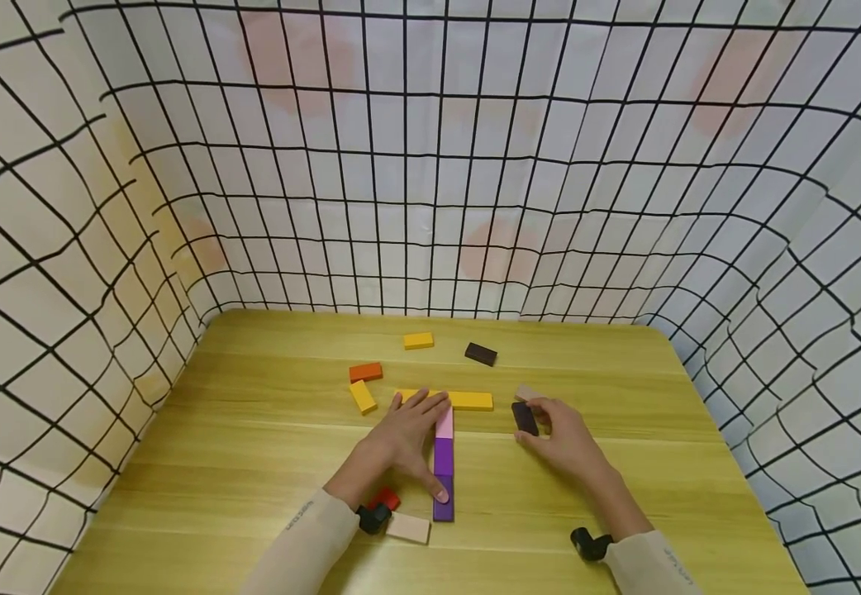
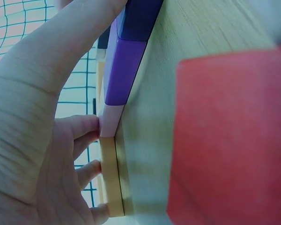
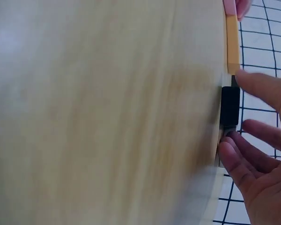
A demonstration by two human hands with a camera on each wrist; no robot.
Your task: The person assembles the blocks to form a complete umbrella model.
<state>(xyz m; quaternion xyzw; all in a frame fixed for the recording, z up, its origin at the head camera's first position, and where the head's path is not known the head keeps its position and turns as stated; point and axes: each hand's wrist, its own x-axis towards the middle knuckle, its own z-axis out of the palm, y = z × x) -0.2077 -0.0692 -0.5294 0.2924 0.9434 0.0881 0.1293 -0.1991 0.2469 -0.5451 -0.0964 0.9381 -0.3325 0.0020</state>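
Steadying the purple-and-pink row [image 1: 443, 456] nearside of the yellow row [image 1: 473, 402] seems the current step, the left hand [image 1: 406, 445] resting on both, fingers spread. Right of the yellow row, the right hand [image 1: 570, 438] pinches a black block [image 1: 524, 420]; careful placing seems called for next.

Hands [image 1: 406, 442]: two. Black blocks [image 1: 481, 354]: two. Purple blocks [image 1: 443, 457]: two. Pale blocks [image 1: 408, 528]: two. Pink block [image 1: 444, 424], orange block [image 1: 365, 372], red block [image 1: 387, 497]: one each. Loose yellow blocks [image 1: 419, 340]: two (yellow row [image 1: 472, 402] partly covered, uncounted).
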